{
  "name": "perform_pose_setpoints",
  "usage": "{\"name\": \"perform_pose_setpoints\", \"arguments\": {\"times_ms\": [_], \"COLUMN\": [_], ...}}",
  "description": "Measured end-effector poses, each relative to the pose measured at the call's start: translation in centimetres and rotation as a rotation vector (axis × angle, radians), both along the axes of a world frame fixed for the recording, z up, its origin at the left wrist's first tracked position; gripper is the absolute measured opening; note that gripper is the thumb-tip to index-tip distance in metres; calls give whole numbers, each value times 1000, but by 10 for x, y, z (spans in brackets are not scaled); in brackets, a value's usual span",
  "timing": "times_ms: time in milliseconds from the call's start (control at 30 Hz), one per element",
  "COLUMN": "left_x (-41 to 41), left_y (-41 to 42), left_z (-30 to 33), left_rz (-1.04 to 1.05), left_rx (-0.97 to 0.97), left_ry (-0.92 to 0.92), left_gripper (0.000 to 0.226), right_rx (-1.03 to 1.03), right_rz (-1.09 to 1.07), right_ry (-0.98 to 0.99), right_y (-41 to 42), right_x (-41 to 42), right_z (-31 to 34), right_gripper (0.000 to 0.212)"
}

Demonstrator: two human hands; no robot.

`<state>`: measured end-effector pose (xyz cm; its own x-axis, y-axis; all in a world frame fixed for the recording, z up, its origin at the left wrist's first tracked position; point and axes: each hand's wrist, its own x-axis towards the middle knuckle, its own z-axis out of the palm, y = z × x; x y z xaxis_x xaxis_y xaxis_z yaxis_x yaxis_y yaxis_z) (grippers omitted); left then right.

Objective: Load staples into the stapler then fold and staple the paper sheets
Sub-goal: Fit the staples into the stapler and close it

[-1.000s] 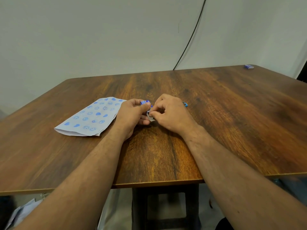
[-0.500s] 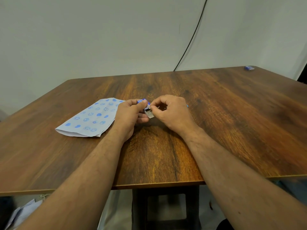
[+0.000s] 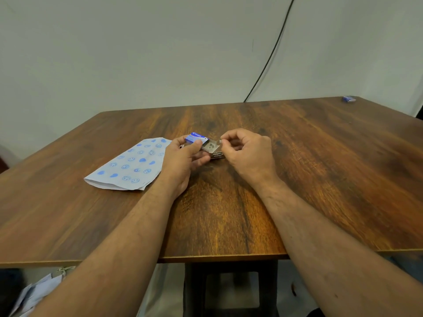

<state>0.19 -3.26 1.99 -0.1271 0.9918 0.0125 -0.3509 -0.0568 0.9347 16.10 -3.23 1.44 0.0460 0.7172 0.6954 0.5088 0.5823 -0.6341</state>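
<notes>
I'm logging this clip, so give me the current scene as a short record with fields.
surface: wooden table
left hand: holds blue staple box
right hand: pinches the box's pulled-out inner tray
paper: smiley-print sheets, flat, left of the hands
far right corner: small blue item
stapler: not visible

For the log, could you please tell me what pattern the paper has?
Pale paper printed with blue smiley faces and solid blue blobs, seen in the head view.
</notes>
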Motion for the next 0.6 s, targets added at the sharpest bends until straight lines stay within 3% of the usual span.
{"name": "perform_pose_setpoints", "arguments": {"times_ms": [467, 600], "left_x": [-2, -4], "left_y": [1, 3], "left_z": [-2, -2], "left_rz": [7, -16], "left_rx": [69, 27], "left_ry": [-26, -12], "left_gripper": [57, 50], "right_rx": [29, 0], "right_rz": [137, 137], "right_ry": [-152, -172], "right_y": [-4, -5], "right_x": [-1, 0], "right_z": [-4, -3], "right_gripper": [11, 12]}}
